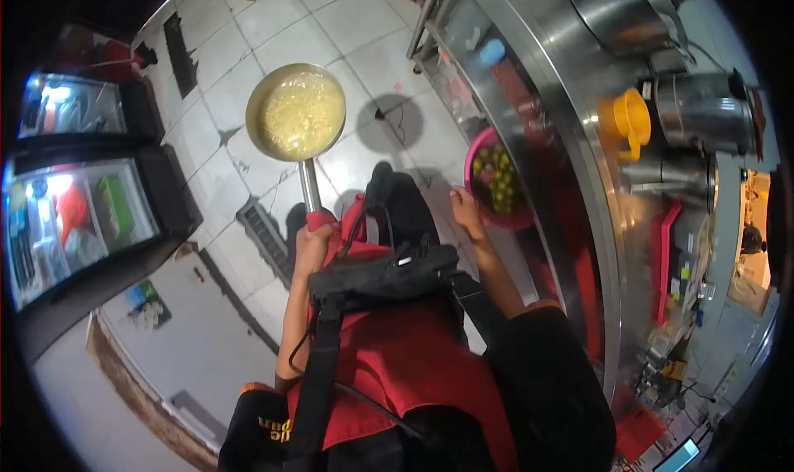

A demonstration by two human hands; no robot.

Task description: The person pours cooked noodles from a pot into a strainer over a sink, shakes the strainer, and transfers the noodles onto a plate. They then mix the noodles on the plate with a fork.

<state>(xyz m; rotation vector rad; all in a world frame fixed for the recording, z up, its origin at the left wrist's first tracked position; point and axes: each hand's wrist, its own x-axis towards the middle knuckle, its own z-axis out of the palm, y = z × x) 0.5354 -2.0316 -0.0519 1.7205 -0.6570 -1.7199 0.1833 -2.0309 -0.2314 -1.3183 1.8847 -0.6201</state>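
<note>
My left hand [314,245] is wrapped around the handle of a metal frying pan [309,183], with red cloth [321,219] at the grip. The pan is held out in front of me above the tiled floor. In it is a shallow yellow, bubbly liquid with what look like noodles [298,118]. My right hand [467,210] hangs at my right side, fingers loosely curled, with nothing seen in it. Closest to that hand is a pink tub [473,170] of small green and reddish fruits [496,178], low beside the steel counter.
A long steel counter [571,100] runs along my right, bearing metal pots [620,13] and a yellow jug [633,118]. Lit glass-door fridges [74,216] stand on the left. Floor drain grates [265,236] break up the white tiles [285,26].
</note>
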